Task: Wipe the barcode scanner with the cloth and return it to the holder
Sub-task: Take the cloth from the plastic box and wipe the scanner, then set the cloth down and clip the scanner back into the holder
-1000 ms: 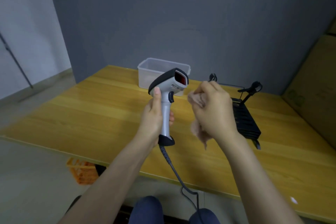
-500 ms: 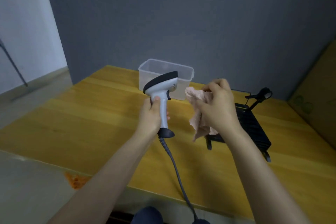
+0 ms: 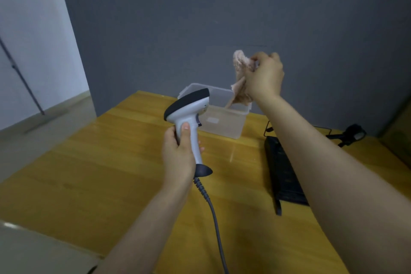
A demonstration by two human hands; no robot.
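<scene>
Nearest the camera, two bare forearms reach out over one yellow wooden worktop point(image 3: 93, 162). One grey cable point(image 3: 214, 213) runs up from the lower edge to the dark foot of the single barcode scanner point(image 3: 189, 115). The left hand point(image 3: 179, 153) holds that scanner upright above the worktop, its fingers point(image 3: 200, 148) wrapped closed around the white handle and the thumb laid up the near side. The scanner's dark-topped head points away and to the right, level with the near wall of the box behind it.

To the right, partly hidden by the right forearm, one flat black ribbed object point(image 3: 282, 173) lies on the worktop; whether it is the holder cannot be told. Past it, near the far right edge, one small black stand-like item point(image 3: 353, 135) sits with a thin black wire beside it; it is too blurred to identify.

Farther back stands one clear plastic box point(image 3: 224, 120) with no lid, on the worktop close to the wall. Above its right rim the right hand point(image 3: 264, 78) is raised, fingers point(image 3: 259, 58) closed tight on one pinkish cloth point(image 3: 240, 66); the cloth's loose end hangs down to the box's rim. The cloth is well apart from the scanner.

Behind everything is one dark grey wall point(image 3: 200, 18).
</scene>
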